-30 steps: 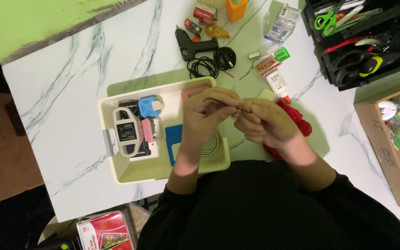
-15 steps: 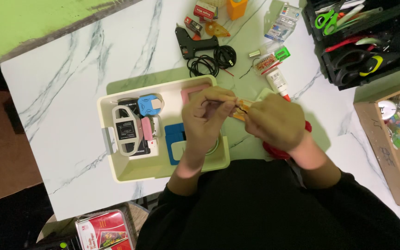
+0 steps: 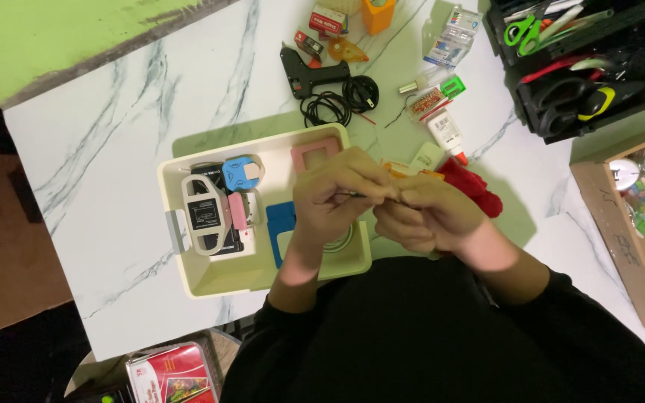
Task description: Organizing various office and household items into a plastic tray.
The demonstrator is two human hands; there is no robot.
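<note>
My left hand (image 3: pixel 335 195) and my right hand (image 3: pixel 428 215) meet fingertip to fingertip above the right end of a cream tray (image 3: pixel 188 277). Both pinch a thin dark strand (image 3: pixel 361 195) that runs between them; most of it is hidden by the fingers. An orange piece (image 3: pixel 396 169) shows just behind my right knuckles, and I cannot tell if it is held. A red cloth (image 3: pixel 478 188) lies beside my right hand. Under my left hand the tray holds blue cards (image 3: pixel 281 222), a pink frame (image 3: pixel 315 153), a blue round case (image 3: pixel 242 173) and a white device (image 3: pixel 204 213).
Behind the tray lie a black glue gun (image 3: pixel 311 72) with coiled cable (image 3: pixel 345 101), a glue bottle (image 3: pixel 448 133) and small packets. A black organizer (image 3: pixel 584 67) with scissors stands far right, above a cardboard box (image 3: pixel 628 239). An orange cup (image 3: pixel 378 13) is at the far edge.
My hands have drawn together: the right hand slid left until its fingertips touch the left hand's, and it now covers more of the orange piece.
</note>
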